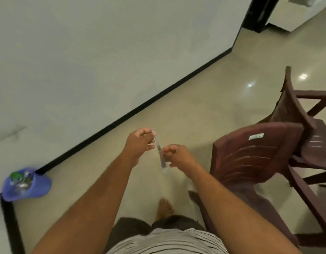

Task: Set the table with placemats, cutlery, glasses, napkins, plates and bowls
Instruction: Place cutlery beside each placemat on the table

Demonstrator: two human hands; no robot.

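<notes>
pale wall (85, 52) | glossy beige floor (195, 107) | black skirting (140, 107) | maroon plastic chairs (259, 153)

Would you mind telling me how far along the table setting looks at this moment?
Nothing set is in view: no table shows, only floor and stacked chairs. In hand: the left hand and right hand both hold a slim, blurred utensil. Every placement remains unseen.
</notes>
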